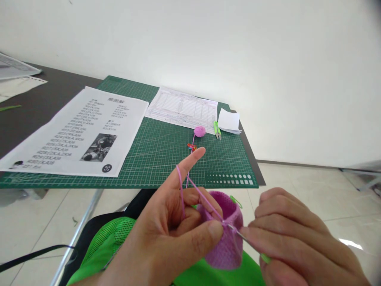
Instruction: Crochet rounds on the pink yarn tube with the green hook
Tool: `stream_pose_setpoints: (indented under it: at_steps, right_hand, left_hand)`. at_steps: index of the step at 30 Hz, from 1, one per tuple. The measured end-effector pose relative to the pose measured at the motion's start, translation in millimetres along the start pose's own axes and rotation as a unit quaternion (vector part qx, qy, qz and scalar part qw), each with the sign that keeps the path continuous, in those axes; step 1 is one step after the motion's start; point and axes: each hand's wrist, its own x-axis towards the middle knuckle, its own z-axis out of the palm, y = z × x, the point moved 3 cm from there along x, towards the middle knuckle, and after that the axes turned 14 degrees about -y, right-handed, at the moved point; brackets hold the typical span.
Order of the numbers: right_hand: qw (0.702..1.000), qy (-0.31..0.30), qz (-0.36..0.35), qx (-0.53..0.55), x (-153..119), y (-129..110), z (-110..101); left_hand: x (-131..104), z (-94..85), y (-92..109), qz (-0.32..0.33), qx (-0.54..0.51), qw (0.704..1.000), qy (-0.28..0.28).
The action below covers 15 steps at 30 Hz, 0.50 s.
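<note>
A pink, cup-shaped crochet piece (pixel 225 251) hangs below the table's front edge, its round opening facing up. My left hand (pixel 175 226) pinches its rim between thumb and fingers, with the index finger stretched out and pink yarn (pixel 205 198) looped round it. In my right hand (pixel 293 238) is a crochet hook (pixel 249 241) with a metal shaft and a green grip. The hook's tip is at the rim stitches, beside my left thumb. A green stitch marker (pixel 236 201) is clipped to the far rim. The yarn runs back to a small pink ball (pixel 199 131).
A green cutting mat (pixel 166 159) covers much of the dark table. It bears a printed pattern sheet (pixel 74 131), a form (pixel 183 109), white paper slips (pixel 229 120), green thread snips (pixel 217 130) and small coloured markers (pixel 192 147). A white wall stands behind.
</note>
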Motion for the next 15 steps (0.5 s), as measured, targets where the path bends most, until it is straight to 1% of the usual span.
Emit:
stream_pose_setpoints:
  at_steps: [2,5,8,11,12,15]
  right_hand:
    - [1.0,0.004,0.008,0.02,3,0,-7]
    - [0.999,0.007,-0.003,0.041,8,-1,-12]
    - [0.999,-0.012,-0.009,0.042,14,-4,-14]
    - [0.997,-0.053,0.0,0.06,16,-4,-16]
    - [0.995,-0.065,0.002,0.08,14,-2,-16]
    - [0.984,-0.058,0.012,0.168,4,5,-15]
  left_hand:
    - [0,0.8,0,-0.014,-0.004,1.0,-0.007]
    - [-1,2.2,0,-0.013,-0.006,1.0,-0.01]
    - [-1,4.6,-1,-0.002,-0.013,1.0,-0.014]
    - [-2,7.1,-3,0.014,-0.023,0.999,-0.018]
    - [-2,7.8,-3,0.018,-0.024,0.999,-0.018]
    - [-3,9.6,-4,0.021,-0.014,1.0,-0.013]
